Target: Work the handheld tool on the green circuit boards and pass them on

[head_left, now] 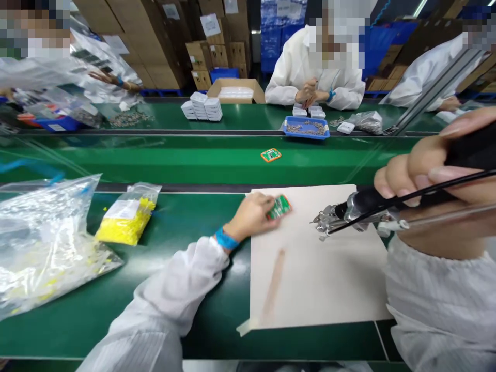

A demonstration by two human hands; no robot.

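Green circuit board (279, 207), pinched in the left hand (253, 214) near the white mat's (329, 279) far-left corner, should lie flat while the right hand (434, 170), fisted around the electric screwdriver (360, 212), descends squarely.

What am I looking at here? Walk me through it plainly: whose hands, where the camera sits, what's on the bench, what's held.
This is one picture from a camera worn on a person's head, looking down at their own two hands. No machine arm is involved.

The left hand presses a small green circuit board onto a pale work mat, which lies on the green bench. The right hand grips a black powered screwdriver, tip pointing toward the board but apart from it.

To the left lie a bag of yellow parts and a larger clear bag. Another board sits on the green conveyor belt. Across it, a co-worker in white works near a blue tray.
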